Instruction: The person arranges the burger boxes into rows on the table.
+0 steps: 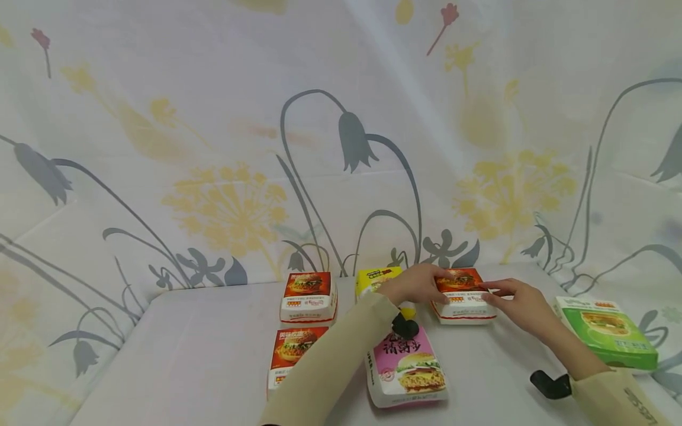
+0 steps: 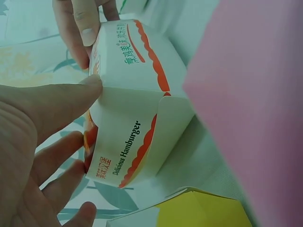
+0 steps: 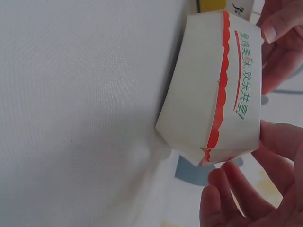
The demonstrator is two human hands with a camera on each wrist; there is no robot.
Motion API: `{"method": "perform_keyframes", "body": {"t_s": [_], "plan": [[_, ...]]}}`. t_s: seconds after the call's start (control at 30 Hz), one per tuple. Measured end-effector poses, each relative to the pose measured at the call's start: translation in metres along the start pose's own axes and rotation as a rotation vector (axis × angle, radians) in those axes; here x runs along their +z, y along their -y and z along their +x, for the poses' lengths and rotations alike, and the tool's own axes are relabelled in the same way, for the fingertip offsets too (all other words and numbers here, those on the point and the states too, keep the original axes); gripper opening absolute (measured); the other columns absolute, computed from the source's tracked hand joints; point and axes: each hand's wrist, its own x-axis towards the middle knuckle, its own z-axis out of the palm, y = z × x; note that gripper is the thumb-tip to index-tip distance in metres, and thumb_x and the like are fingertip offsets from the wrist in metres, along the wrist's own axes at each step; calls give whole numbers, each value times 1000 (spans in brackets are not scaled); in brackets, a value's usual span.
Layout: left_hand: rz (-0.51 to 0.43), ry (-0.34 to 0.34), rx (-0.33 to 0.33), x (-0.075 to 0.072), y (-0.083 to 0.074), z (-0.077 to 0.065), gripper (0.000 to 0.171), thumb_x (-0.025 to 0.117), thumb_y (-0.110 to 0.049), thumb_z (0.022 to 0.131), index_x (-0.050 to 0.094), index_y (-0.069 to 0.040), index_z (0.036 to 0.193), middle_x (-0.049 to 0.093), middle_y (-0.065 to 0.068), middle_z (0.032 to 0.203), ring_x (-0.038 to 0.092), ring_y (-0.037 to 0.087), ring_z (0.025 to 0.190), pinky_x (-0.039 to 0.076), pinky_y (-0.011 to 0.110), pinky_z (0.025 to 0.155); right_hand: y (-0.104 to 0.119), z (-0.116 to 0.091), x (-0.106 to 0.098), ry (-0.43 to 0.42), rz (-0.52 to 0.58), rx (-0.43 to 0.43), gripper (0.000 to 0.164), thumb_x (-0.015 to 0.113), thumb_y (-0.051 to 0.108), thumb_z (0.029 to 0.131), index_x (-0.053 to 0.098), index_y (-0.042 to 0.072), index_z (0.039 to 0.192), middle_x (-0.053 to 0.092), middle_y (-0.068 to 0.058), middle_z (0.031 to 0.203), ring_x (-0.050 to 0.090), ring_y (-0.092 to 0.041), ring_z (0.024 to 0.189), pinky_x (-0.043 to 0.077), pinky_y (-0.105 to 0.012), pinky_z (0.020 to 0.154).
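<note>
A red-and-white hamburger box (image 1: 462, 296) sits at the back right of the table, between my two hands. My left hand (image 1: 418, 285) grips its left side; in the left wrist view the thumb (image 2: 71, 101) presses the near top edge while the fingers reach round the far side. From the right, my right hand (image 1: 521, 303) holds the opposite top corner between thumb and fingers, and in the right wrist view some of its fingers (image 3: 241, 194) hang below that end. The box's lid looks closed, and its front (image 3: 232, 90) shows a scalloped red band.
Just left stands a yellow box (image 1: 373, 278), partly behind my left hand. A pink burger box (image 1: 407, 373) lies nearer me. Two more red-and-white boxes (image 1: 306, 299) line up further left, one partly under my sleeve. At right rests a green box (image 1: 610, 331). A patterned cloth hangs behind.
</note>
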Motion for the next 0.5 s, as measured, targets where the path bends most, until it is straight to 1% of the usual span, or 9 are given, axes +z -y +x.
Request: {"method": "perform_keyframes", "body": {"t_s": [0.17, 0.3, 0.5], "plan": [[35, 4, -14, -2, -4, 1, 54, 80, -32, 85, 63, -29, 137, 58, -8, 136, 52, 7, 117, 41, 22, 98, 2, 3, -1, 16, -2, 14, 49, 62, 40, 98, 65, 1, 128, 60, -33, 123, 55, -53, 111, 49, -60, 80], [55, 1, -22, 0, -4, 3, 54, 80, -34, 85, 63, -31, 136, 57, -11, 138, 51, 6, 120, 41, 22, 99, 1, 5, -1, 24, 10, 33, 51, 61, 41, 99, 64, 0, 129, 59, -34, 123, 54, -54, 111, 49, -60, 80], [55, 9, -21, 3, -3, 5, 51, 78, -34, 86, 63, -33, 136, 54, -14, 141, 47, 6, 129, 39, 24, 103, -2, 6, 0, 32, 30, 50, 50, 60, 38, 100, 62, -1, 131, 57, -35, 126, 52, -53, 113, 49, -60, 81]]}}
